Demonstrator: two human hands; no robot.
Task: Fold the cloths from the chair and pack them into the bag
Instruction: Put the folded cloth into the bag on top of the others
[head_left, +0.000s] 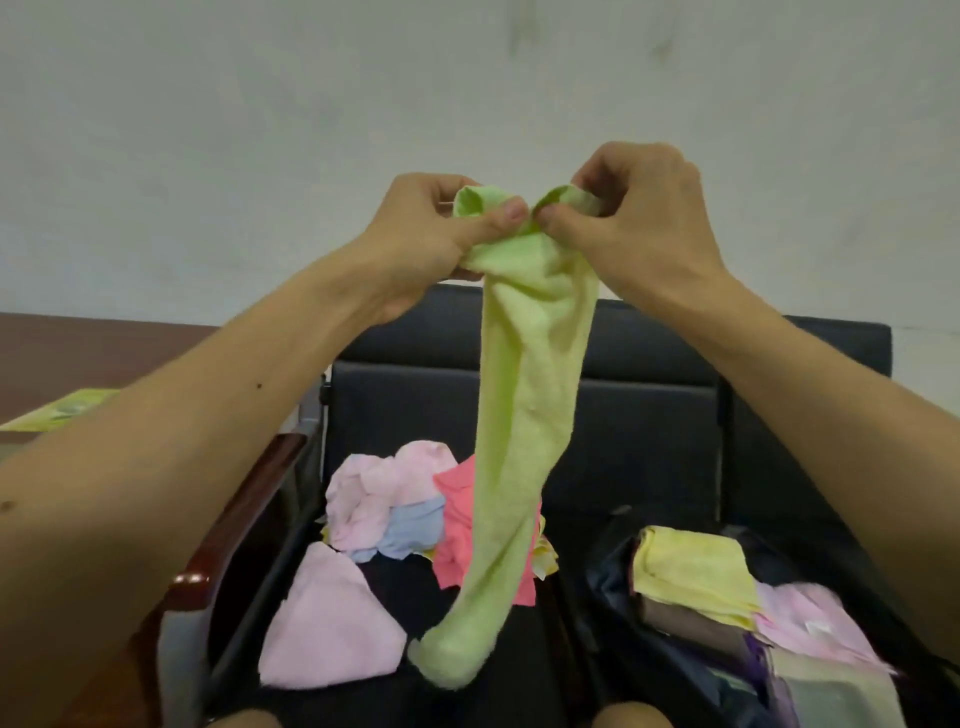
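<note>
Here, both hands are holding a green cloth (530, 415) up in the air above the chair (649, 405). The left hand (421, 239) is pinching one bunched top corner, its thumb pressing the fabric against the curled fingers (511, 213), with a small loop of cloth sticking up above them. The right hand (639, 223) is pinching the other top corner in the same way, its fingers curled tightly round the fabric. The two thumbs are almost touching, so the top edge is gathering into a narrow bunch between them. Below the fingers the cloth is hanging down as one long twisted strip, its lower end dangling in front of the heap of cloths (395, 499) that is lying on the seat, pink, blue and coral. A flat pink cloth (327, 623) is lying nearer, apart from the heap. To the right, the dark bag (608, 582) is lying open, with a folded yellow cloth (691, 577) resting on top of other cloths inside it.
</note>
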